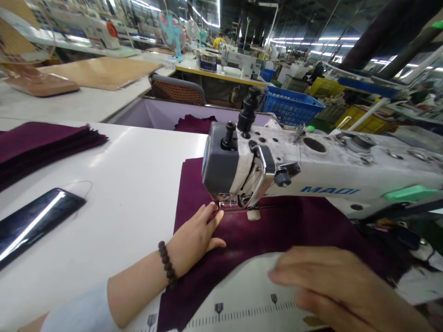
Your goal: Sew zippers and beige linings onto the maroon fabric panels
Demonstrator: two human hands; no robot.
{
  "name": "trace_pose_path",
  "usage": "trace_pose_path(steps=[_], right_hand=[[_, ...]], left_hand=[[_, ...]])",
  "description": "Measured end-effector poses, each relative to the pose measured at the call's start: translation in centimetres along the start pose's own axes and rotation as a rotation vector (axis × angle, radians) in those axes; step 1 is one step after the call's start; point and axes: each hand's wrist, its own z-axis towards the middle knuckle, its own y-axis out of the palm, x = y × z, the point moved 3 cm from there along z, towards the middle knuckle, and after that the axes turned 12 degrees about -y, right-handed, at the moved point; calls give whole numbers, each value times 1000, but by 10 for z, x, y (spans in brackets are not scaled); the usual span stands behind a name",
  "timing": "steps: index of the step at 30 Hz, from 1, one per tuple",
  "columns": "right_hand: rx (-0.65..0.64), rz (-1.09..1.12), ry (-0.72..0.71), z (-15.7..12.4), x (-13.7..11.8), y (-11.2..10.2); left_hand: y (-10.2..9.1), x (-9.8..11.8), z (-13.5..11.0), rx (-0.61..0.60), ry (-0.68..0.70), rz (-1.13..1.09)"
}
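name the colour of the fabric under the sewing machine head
The fabric is dark burgundy-purple, best seen in the head view.

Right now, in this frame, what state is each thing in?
Left hand: open, laid on cloth
Right hand: motion-blurred, grip unclear
Maroon cloth: spread, partly beneath the machine head
Sewing machine: running or stopped, cannot tell
Maroon stack: piled
Black glossy object: lying flat
Blue basket: open-topped
Ceiling lights: lit

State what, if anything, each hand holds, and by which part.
The left hand lies on top of the maroon fabric, just below the sewing machine head, with no visible grip. The right hand is blurred; its hold cannot be told.
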Motion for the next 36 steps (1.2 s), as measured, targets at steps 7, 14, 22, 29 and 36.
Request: trace_pose_path(steps=[7,14,22,29,36], right_hand=[[9,-102,185,57,19,85],[31,-15,236,58,28,108],[32,25,267,63,32,107],[72,41,237,61,33,110],[58,28,257,62,34,109]], left_hand=[[-1,-3,-2,12,-16,-130],[-2,-6,-3,-36,-74,-170],[-3,-5,-4,-14,-89,-218],[-5,-2,0,-37,-93,-184],[-8,-1,4,-65,-68,-130]])
